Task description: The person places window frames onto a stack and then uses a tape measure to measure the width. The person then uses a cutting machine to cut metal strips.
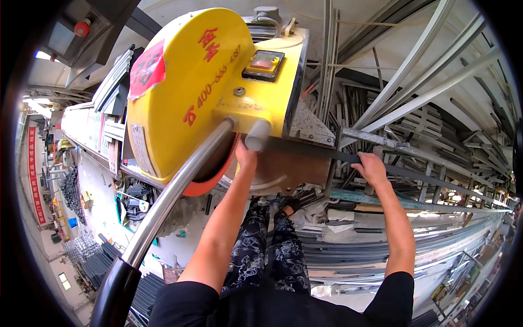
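Observation:
A large cut-off saw with a yellow guard (185, 92) stands in front of me. Its steel lever handle (180, 191) slants down to the lower left and ends in a black grip (115, 291). My left hand (246, 156) reaches in under the saw head, beside a grey round knob (258, 136); its fingers are hidden there. A long dark grey metal profile (343, 155) runs from under the saw to the right. My right hand (372, 168) is closed around it, thumb on the near side. An orange-red rim (210, 188) shows below the guard, close to my left forearm.
A yellow switch box (263, 65) sits on the saw housing. A support rail (376, 138) extends right, with stacked metal profiles (452, 131) behind it. More long bars (348, 256) lie low at my right. A control box with a red button (81, 27) hangs upper left.

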A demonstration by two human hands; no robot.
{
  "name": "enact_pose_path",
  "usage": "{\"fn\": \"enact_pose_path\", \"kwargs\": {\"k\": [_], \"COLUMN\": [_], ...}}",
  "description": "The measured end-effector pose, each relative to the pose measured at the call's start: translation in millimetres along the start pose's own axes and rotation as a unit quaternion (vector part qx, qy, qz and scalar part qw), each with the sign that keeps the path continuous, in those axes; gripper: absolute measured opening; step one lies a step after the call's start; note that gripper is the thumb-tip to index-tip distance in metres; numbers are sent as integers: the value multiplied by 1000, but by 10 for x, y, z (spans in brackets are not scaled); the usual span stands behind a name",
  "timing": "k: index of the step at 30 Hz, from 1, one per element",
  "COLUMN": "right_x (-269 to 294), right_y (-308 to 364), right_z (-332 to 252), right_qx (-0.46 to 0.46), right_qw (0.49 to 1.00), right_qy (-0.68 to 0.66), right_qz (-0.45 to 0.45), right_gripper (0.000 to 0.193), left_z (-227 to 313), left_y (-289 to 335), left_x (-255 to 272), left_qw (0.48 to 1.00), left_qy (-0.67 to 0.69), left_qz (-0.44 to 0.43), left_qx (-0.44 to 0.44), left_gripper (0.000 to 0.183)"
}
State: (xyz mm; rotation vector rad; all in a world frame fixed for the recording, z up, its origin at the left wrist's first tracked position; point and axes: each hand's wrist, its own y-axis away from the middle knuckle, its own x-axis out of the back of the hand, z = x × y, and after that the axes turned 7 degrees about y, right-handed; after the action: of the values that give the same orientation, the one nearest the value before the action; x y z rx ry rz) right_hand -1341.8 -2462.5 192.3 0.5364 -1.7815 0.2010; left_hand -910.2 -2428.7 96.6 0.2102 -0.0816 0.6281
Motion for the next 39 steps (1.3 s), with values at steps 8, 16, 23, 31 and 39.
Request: {"fn": "enact_pose_path", "kwargs": {"k": [8,16,23,31,39], "right_x": [57,-47,-163,-202,-191], "right_y": [-62,-58,-200,-348,-451], "right_z": [-50,-20,-139,-111,-264], "right_qx": [-4,5,0,63,12], "right_qw": [996,1000,995,991,994], "right_qy": [63,5,91,108,100], "right_qz": [-56,2,-38,-41,-41], "right_gripper": [46,46,43,47,57], "left_z": [-396,-163,-126,502,413], "left_y": [-38,142,37,137,148], "left_x": [-5,-124,-127,-22,-14], "left_qw": [991,983,996,931,937], "left_qy": [-82,-142,-24,290,200], "left_qz": [27,35,85,42,97], "left_qx": [-107,-107,-1,220,269], "left_gripper": [18,20,19,23,46]}}
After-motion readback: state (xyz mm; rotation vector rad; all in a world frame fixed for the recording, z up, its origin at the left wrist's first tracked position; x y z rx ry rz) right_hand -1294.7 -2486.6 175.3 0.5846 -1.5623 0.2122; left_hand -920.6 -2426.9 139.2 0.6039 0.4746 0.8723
